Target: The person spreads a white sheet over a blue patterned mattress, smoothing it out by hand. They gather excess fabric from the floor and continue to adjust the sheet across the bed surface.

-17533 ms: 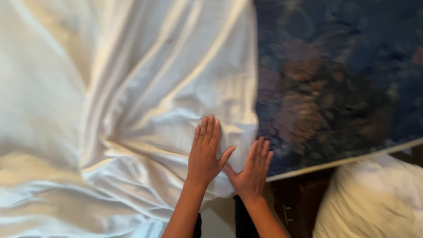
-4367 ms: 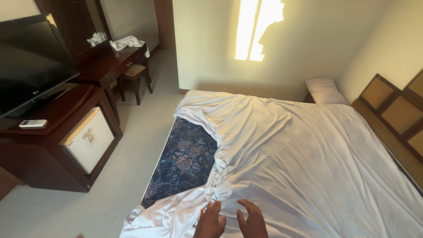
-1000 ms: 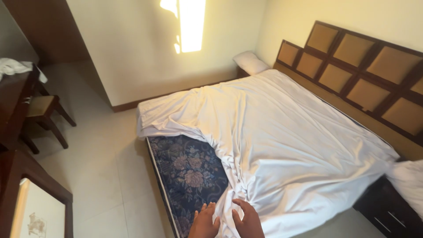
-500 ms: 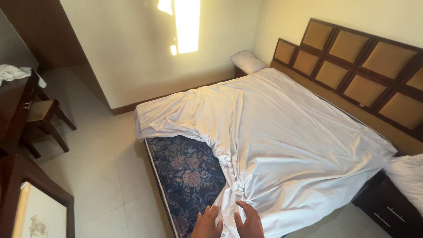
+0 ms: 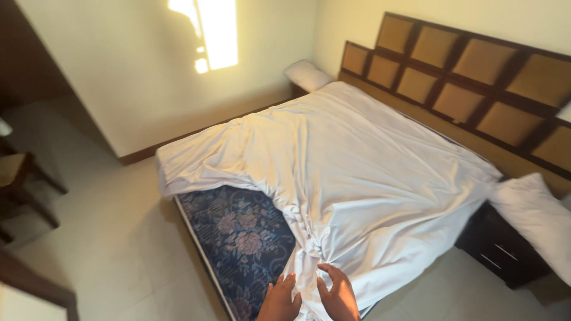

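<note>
A white bed sheet (image 5: 369,172) lies rumpled over a bed, leaving part of the dark floral mattress (image 5: 238,238) bare at the near left. At the bottom edge of the view, my left hand (image 5: 279,300) and my right hand (image 5: 338,294) sit on either side of a bunched, gathered fold of the sheet at the bed's near corner. Both hands press against the fold; the fingers look curled onto the cloth.
A padded brown headboard (image 5: 476,77) runs along the right. One white pillow (image 5: 306,74) lies at the far corner, another (image 5: 535,217) on a dark nightstand (image 5: 499,249) at the right. A wooden chair (image 5: 21,178) stands at the left on the tiled floor (image 5: 113,238).
The view has shifted slightly closer and leftward over the bed. My hands stay at the gathered fold of the sheet, which looks a little more bunched.
</note>
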